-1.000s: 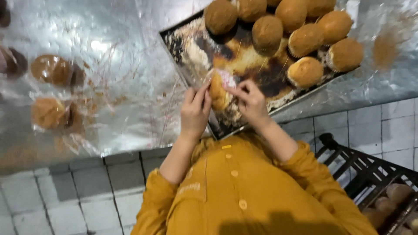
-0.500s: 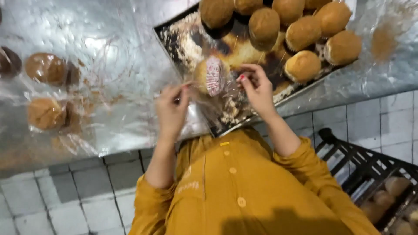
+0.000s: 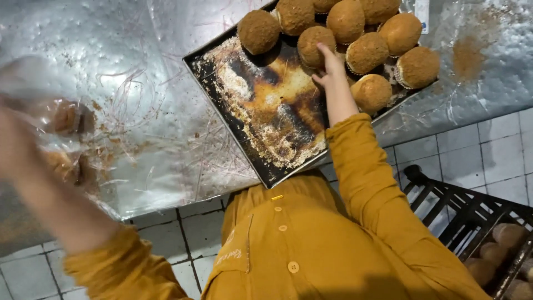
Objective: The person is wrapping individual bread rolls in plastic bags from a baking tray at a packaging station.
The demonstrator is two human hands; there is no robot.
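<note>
A dark, crumb-strewn baking tray (image 3: 266,111) lies on the shiny metal counter (image 3: 155,66). Several round, crumb-coated buns fill its far right end. My right hand (image 3: 330,66) reaches onto the tray, and its fingertips rest on one bun (image 3: 310,40) at the front of the group, which still sits on the tray. My left hand (image 3: 14,139) is a blur at the far left edge, above two buns wrapped in clear plastic (image 3: 66,116). A smear of clear plastic shows near that hand. Whether it holds anything cannot be told.
A patch of brown crumbs (image 3: 469,55) lies on the counter right of the tray. White tiles run below the counter edge. A black crate (image 3: 472,211) at the lower right holds more buns (image 3: 508,233). My yellow shirt fills the bottom middle.
Both hands held a bun in a clear bag over the tray's near end. My left arm has since swung far left, and my right hand has moved up to the buns.
</note>
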